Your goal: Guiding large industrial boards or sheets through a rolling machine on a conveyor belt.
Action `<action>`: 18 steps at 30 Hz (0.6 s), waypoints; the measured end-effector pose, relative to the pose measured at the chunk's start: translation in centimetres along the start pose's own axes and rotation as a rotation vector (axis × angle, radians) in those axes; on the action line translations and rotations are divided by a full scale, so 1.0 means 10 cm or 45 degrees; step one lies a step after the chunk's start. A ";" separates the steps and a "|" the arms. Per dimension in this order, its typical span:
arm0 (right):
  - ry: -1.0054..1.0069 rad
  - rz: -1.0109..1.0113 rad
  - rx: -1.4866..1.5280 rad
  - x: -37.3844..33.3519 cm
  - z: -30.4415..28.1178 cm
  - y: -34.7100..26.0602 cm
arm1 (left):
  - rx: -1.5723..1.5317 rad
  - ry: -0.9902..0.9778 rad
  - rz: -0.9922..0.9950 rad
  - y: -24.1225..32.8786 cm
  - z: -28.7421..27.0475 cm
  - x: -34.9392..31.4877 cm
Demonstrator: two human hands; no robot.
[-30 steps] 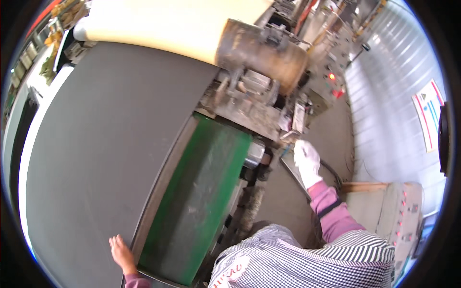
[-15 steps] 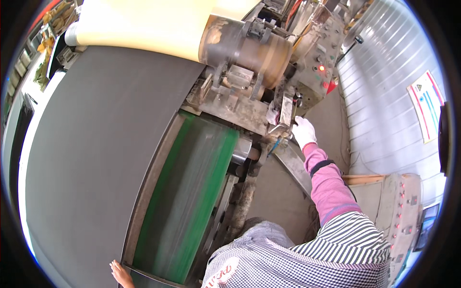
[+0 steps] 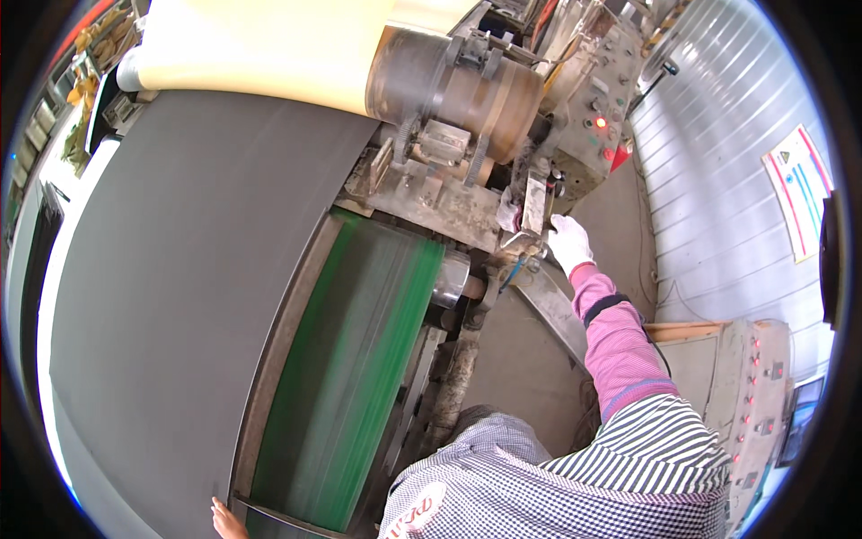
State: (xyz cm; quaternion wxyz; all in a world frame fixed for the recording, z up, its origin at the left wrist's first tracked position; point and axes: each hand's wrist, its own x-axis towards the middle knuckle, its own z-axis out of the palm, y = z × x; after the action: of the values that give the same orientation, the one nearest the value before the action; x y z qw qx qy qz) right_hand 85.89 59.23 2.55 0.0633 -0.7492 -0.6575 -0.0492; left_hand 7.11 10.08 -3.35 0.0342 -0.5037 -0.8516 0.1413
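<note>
My right hand [image 3: 568, 242], in a white glove with a pink sleeve behind it, reaches up to a metal bracket [image 3: 532, 208] on the side of a big machine. The fingertips touch the bracket beside a short blue piece [image 3: 514, 269]; whether they grip it is unclear. My left hand [image 3: 222, 519] is bare and only its fingers show at the lower edge. They lie flat on the frame between the blurred green conveyor belt [image 3: 355, 368] and the wide dark grey sheet [image 3: 180, 269].
A cream roller [image 3: 260, 45] and a rusty brown drum [image 3: 449, 85] lie across the top. A control box with a red light [image 3: 600, 123] stands beyond my right hand. A second panel with red lamps [image 3: 750, 395] is at the right, by a corrugated wall [image 3: 718, 180].
My right hand has risen from beside the belt's end to the bracket. My left hand has slid down to the picture's lower edge, and my view has shifted toward the machine.
</note>
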 end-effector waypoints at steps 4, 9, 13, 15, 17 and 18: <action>-0.006 -0.022 -0.024 0.02 0.03 0.07 | 0.025 -0.013 -0.002 -0.03 0.06 0.01; -0.054 0.018 0.001 0.03 -0.06 0.06 | 0.047 -0.152 -0.007 0.09 -0.04 0.09; -0.028 -0.032 0.084 0.05 -0.09 -0.15 | -0.062 -0.192 -0.041 0.31 -0.22 0.17; -0.001 -0.100 0.150 0.02 -0.10 -0.23 | -0.199 -0.241 -0.141 0.62 -0.47 0.25; -0.027 0.158 0.734 -0.11 -0.50 -0.67 | -0.117 0.004 -0.012 1.05 -0.73 0.40; 0.184 0.237 0.622 -0.29 -0.73 -0.81 | -0.148 0.211 0.111 1.28 -0.78 0.55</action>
State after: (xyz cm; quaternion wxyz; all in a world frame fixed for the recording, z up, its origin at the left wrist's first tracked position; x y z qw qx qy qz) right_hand 77.58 56.24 9.52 0.2932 -0.7635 -0.5718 0.0636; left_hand 16.79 22.24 0.12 0.0692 -0.5514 -0.8298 0.0510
